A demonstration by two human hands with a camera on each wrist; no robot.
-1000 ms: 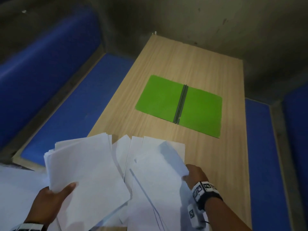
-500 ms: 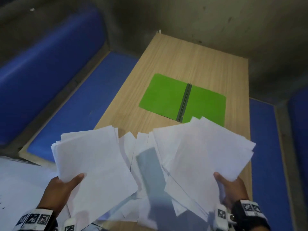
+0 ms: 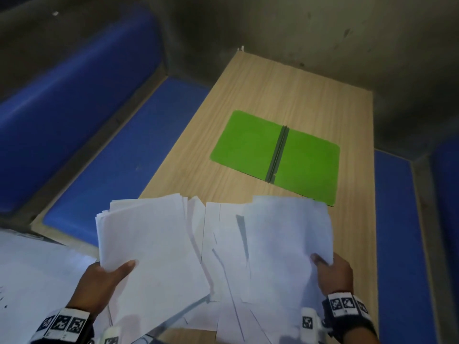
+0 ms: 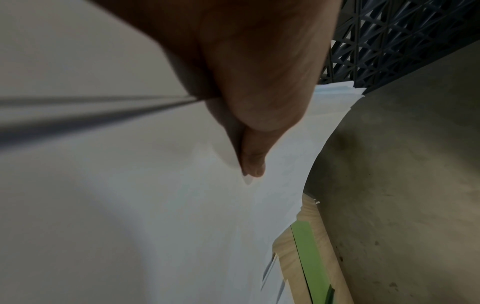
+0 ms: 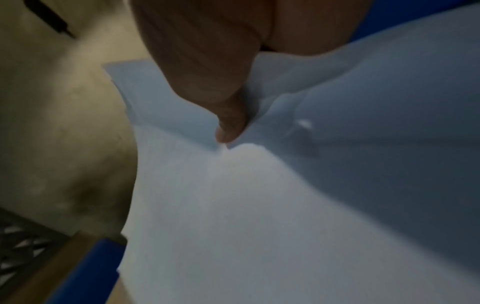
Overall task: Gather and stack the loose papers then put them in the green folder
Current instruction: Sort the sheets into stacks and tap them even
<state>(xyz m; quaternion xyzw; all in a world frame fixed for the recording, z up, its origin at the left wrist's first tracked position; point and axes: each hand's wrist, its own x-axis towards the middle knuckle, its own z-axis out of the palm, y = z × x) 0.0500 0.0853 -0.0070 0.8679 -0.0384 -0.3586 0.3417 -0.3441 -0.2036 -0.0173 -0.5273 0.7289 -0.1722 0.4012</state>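
We now hold two separate bundles of paper above the near end of the counter (image 3: 285,95). A second ago the right hand (image 3: 334,276) was low among the spread sheets; it has since lifted a bundle (image 3: 285,234) clear and, over the last half second, drawn it back toward us, so that the green folder (image 3: 250,142), half covered a moment ago, shows almost whole again. The right thumb lies on top of that bundle at its near right corner, and the right wrist view shows the thumb pressed into the sheets; the fingers beneath are hidden, but we judge them closed on the paper. The left hand (image 3: 104,284) grips its own thicker bundle (image 3: 149,244) in the same manner, thumb on top, and has barely shifted. Between the two bundles, several loose sheets (image 3: 213,234) lie fanned on the counter. The folder lies open and flat further along the counter, well beyond the papers, with nothing in it. We judge that gathering is largely done: the two bundles need to be merged, the sheets left between them collected, and the edges squared before anything goes into the folder.
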